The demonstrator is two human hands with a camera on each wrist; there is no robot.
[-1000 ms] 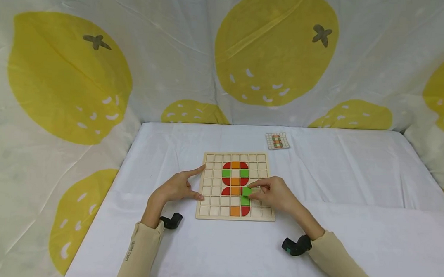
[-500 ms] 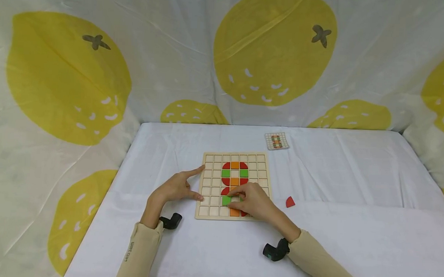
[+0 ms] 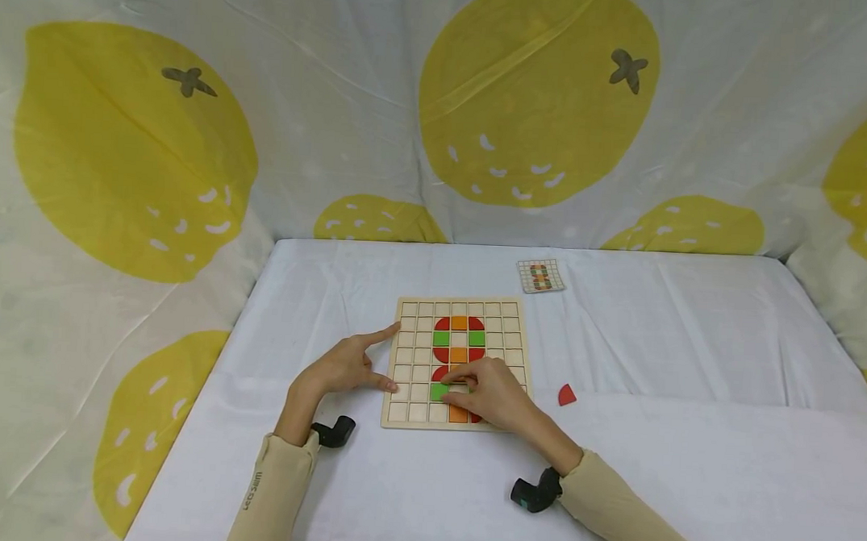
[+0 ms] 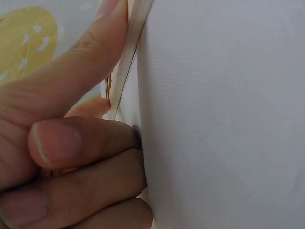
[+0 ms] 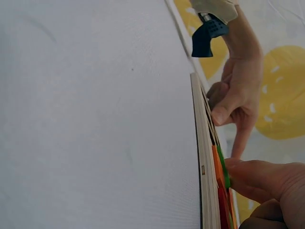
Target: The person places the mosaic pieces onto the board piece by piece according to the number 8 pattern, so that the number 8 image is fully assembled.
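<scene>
A wooden grid board (image 3: 407,366) lies on the table in the head view, holding red, orange and green pieces. My right hand (image 3: 497,394) is over its lower middle, thumb and index finger pinching a green square tile (image 3: 439,392) at a cell below a red piece (image 3: 439,373). In the right wrist view this green tile (image 5: 223,167) sits slightly tilted above the board, against the fingertips. Several cells lie hidden under that hand. My left hand (image 3: 345,365) rests at the board's left edge, thumb and index finger stretched apart, the other fingers folded under in the left wrist view.
A small pattern card (image 3: 540,276) lies behind the board, to the right. A loose red quarter-circle piece (image 3: 567,395) is on the white cloth (image 3: 663,337) right of the board. A lemon-print curtain (image 3: 367,122) hangs behind the table.
My right hand has carried the green square left across the board and down to a cell, shifting it slightly left at the end. The loose red piece has come into view. My left hand stays put.
</scene>
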